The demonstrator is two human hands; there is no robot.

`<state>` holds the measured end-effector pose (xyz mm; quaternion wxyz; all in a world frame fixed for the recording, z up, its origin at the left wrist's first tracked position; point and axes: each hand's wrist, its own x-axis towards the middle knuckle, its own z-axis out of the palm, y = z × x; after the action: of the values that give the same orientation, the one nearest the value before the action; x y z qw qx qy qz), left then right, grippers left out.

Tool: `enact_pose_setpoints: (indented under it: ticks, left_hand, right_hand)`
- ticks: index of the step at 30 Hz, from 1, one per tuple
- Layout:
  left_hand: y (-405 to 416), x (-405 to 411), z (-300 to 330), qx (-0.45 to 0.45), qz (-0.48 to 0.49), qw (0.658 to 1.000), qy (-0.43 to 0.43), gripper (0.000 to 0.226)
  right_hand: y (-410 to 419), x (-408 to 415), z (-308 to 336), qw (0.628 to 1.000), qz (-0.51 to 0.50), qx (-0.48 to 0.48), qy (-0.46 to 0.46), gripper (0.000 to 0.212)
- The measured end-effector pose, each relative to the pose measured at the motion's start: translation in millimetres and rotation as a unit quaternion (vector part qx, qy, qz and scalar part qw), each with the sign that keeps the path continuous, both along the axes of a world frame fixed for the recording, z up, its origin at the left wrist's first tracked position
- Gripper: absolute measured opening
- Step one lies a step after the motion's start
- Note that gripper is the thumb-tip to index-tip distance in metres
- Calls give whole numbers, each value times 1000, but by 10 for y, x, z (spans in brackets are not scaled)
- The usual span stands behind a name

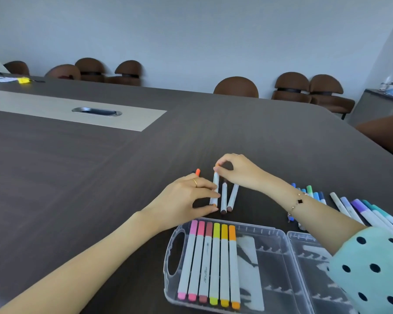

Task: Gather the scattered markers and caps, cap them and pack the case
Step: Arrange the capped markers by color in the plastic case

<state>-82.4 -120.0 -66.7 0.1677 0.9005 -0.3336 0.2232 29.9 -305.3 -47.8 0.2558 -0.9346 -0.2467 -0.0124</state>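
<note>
Over the table (pixel 100 177), fingers (pixel 210 196) pinch marker (pixel 215 189).

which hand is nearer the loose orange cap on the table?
Left. The left hand has its knuckles right beside the orange cap while gripping a marker. The right hand pinches that marker's top, farther right of the cap.

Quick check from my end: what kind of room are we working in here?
Most likely a meeting or conference room: a long dark table with a metal cable port set in a pale centre strip, and matching brown padded chairs lined along its far side and the plain wall.
</note>
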Motion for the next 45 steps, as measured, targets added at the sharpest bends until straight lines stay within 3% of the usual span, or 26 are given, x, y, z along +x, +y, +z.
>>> enact_pose_setpoints:
  ticks: [7, 16, 29, 36, 40, 45]
  left_hand:
    - [-317, -668, 142, 1, -63, 998, -15, 28]
    - [-447, -1206, -143, -4, -64, 993, 98, 34]
    - [-513, -1124, 11, 40, -79, 984, 154, 27]
    - [-472, -1018, -76, 46, -55, 977, 200, 46]
    - [-465, -1016, -82, 43, -73, 978, 189, 41]
    - [-491, -1022, -30, 23, -112, 977, 177, 24]
  right_hand:
    - [-327, -798, 148, 999, 29, 23, 17, 23]
    - [-647, -1371, -158, 997, 46, -13, 62, 21]
    - [-621, -1429, -248, 995, 21, 49, 90, 30]
    - [-572, -1353, -289, 994, 12, 33, 102, 35]
    - [-565, -1282, -207, 993, 15, -18, 120, 39]
    - [-531, -1184, -95, 979, 20, 9, 202, 35]
